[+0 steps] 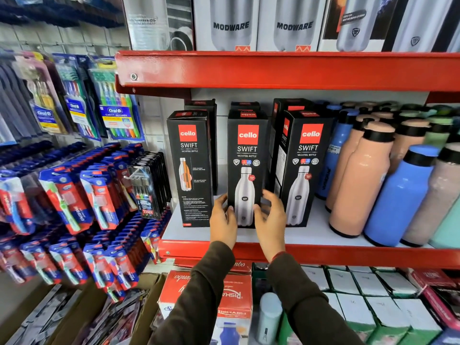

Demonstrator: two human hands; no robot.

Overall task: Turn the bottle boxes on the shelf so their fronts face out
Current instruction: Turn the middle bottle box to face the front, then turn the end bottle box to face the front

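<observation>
Three black Cello Swift bottle boxes stand in a row on the white shelf (189,234). The left box (190,168) shows a face with a cutaway bottle diagram and small text. The middle box (246,155) and the right box (302,168) each show the steel bottle picture. My left hand (222,221) lies against the lower left edge of the middle box, thumb on its face. My right hand (271,220) is at its lower right edge, fingers spread and slightly blurred, between the middle and right boxes. More black boxes stand behind the row.
Peach, blue and mint loose bottles (358,180) crowd the shelf to the right. Toothbrush packs (99,195) hang on the wall at left. A red shelf (273,70) with Modware boxes sits above. Cartons and white boxes (361,295) lie below.
</observation>
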